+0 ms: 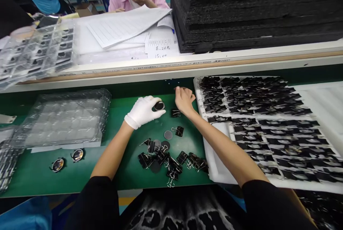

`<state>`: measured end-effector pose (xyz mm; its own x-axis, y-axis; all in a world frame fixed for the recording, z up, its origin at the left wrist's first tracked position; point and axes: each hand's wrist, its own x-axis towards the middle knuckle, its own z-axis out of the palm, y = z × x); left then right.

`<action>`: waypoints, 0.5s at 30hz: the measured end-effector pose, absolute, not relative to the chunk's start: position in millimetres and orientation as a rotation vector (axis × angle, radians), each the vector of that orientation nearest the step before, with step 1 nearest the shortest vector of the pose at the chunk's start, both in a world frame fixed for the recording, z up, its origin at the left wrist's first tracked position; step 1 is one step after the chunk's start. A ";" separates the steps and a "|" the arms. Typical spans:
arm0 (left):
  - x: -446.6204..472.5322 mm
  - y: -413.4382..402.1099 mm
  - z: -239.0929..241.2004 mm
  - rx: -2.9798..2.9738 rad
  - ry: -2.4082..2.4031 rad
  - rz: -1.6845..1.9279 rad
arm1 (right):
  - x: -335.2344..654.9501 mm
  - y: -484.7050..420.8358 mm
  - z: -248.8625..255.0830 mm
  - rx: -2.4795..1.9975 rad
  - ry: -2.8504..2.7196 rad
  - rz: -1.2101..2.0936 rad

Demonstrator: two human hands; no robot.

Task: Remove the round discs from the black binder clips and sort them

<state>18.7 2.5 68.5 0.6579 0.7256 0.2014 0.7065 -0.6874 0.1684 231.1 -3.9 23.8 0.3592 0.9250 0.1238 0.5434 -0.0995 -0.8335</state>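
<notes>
My left hand (144,111), in a white glove, grips a small round black watch case (159,106) between thumb and fingers. To its right my bare right hand (184,98) has its fingers closed on a thin dark disc (180,88), seen nearly edge-on and partly hidden. A black binder clip (175,113) lies just below the right hand, and another binder clip (179,131) lies nearer me beside a grey disc (168,135). Closer still is a loose pile of binder clips (173,167) with several flat round discs among them.
Two watch heads (57,165) lie on the green bench at left, near stacked clear plastic trays (66,115). At right, a white foam tray (218,158) carries rows of clipped pieces. A shelf (128,71) with papers and black foam sheets (252,15) runs behind; a person sits beyond.
</notes>
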 end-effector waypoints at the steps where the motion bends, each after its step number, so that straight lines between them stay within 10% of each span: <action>1: 19.5 -0.1 71.5 2.771 1.213 0.449 | 234.2 -9.8 33.3 -1.663 -1.302 0.635; 8: 39.9 -17.9 73.4 2.810 1.072 0.514 | 227.6 -75.9 74.7 -0.983 -0.726 1.819; 15: 19.5 -29.7 60.6 2.854 1.208 -0.086 | 241.6 -91.6 52.9 -1.007 -0.367 1.698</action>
<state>19.5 -29.7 60.6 0.6950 0.7159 -0.0674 0.7182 -0.6957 0.0166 241.6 -91.6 52.9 -0.0657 0.8967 -0.4377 -0.6356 -0.3758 -0.6744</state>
